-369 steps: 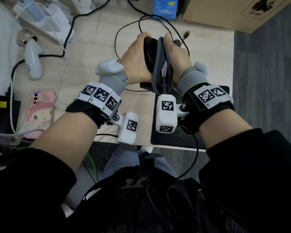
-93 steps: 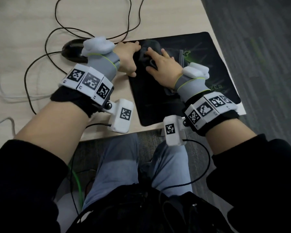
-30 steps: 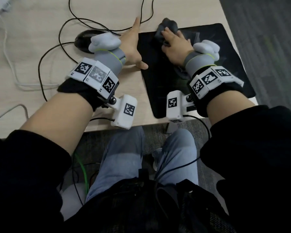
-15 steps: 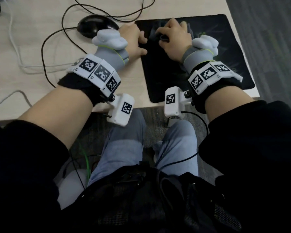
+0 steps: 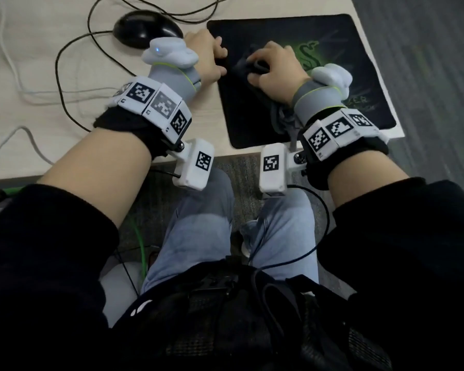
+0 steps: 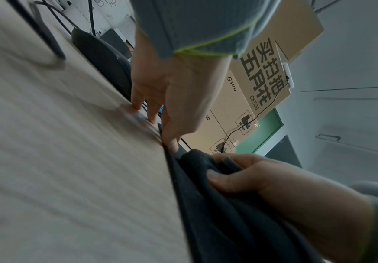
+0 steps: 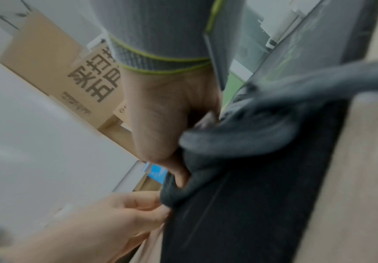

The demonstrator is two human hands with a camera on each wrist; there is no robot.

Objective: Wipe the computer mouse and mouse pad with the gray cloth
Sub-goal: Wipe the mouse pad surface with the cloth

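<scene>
Right hand (image 5: pixel 275 69) bunches the cloth (image 5: pixel 245 68) on the pad (image 5: pixel 340 49); press flat, overlap strokes. Left hand (image 5: pixel 205 56), fingers extended, pins the pad's edge beside it. Mouse (image 5: pixel 148 28) lies beyond, off the pad.
</scene>
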